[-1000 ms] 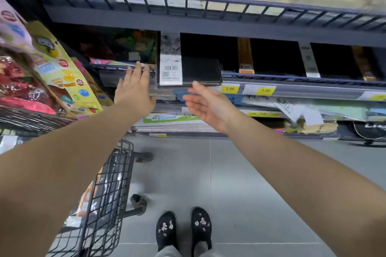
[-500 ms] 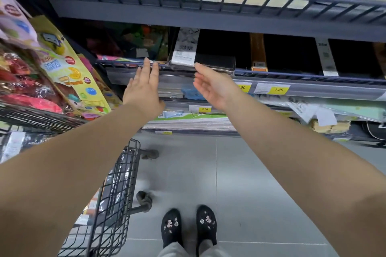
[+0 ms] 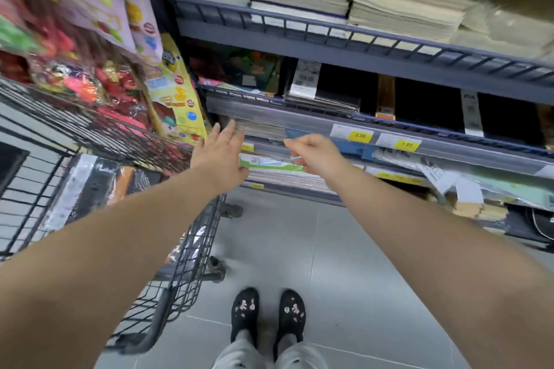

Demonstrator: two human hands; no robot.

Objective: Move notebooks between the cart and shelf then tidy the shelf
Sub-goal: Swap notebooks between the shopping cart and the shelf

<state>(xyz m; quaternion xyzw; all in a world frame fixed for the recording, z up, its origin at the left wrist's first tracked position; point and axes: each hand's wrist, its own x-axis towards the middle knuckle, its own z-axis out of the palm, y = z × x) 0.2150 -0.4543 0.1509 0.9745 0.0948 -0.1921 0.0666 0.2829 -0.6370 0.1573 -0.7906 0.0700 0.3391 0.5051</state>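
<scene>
Hands lower than half-second ago — left hand [image 3: 220,153] open, empty; right hand [image 3: 314,154] loosely curled, empty — reaching toward lower shelf [image 3: 299,129] notebooks [image 3: 263,130].

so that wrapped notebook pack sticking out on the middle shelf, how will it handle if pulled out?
The wrapped notebook pack looks glossy, so probably slippery under bare fingers. It looks thick and flat, so likely stiff and fairly heavy. It overhangs the shelf rail, so a tug may tip it forward.

Hanging toy packs [image 3: 75,48] blurred; shelf [image 3: 359,48] cut off right.
</scene>
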